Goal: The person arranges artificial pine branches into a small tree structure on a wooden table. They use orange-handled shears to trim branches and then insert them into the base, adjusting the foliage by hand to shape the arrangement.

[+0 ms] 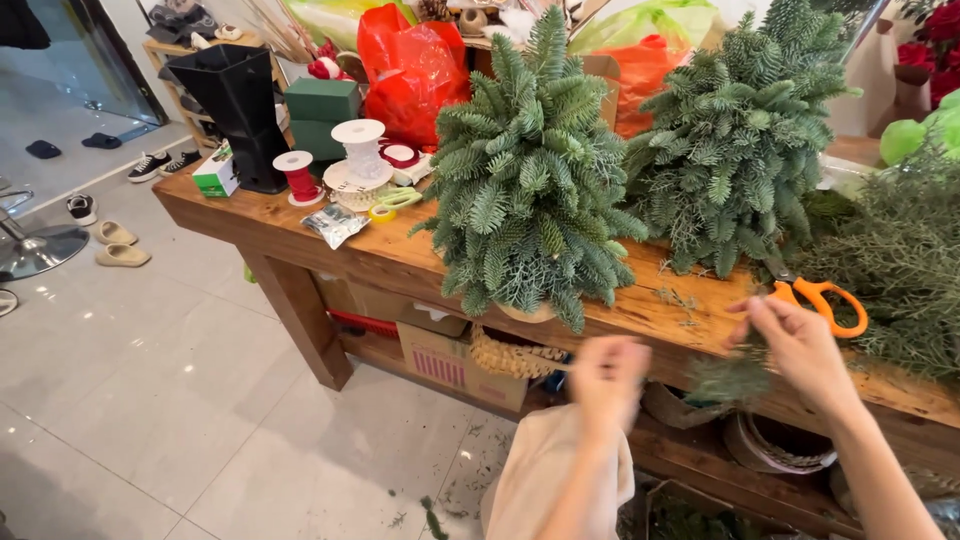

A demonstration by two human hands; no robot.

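My left hand (608, 378) is blurred in front of the wooden table's (420, 262) front edge, fingers curled; whether it pinches a thin stem I cannot tell. My right hand (795, 345) holds a small green fir sprig (728, 378) just below the table edge. Orange-handled scissors (820, 300) lie on the table right behind my right hand. A small fir tree arrangement (530, 180) stands on the table ahead of my left hand. A second, similar one (735, 140) stands to its right.
Loose green branches (900, 260) pile at the right. Ribbon spools (300, 175), a black vase (240, 100), green foam blocks (320, 115) and red bags (410, 65) crowd the table's left end. Boxes (455, 365) sit under the table. Shoes (120, 255) lie on the tiled floor.
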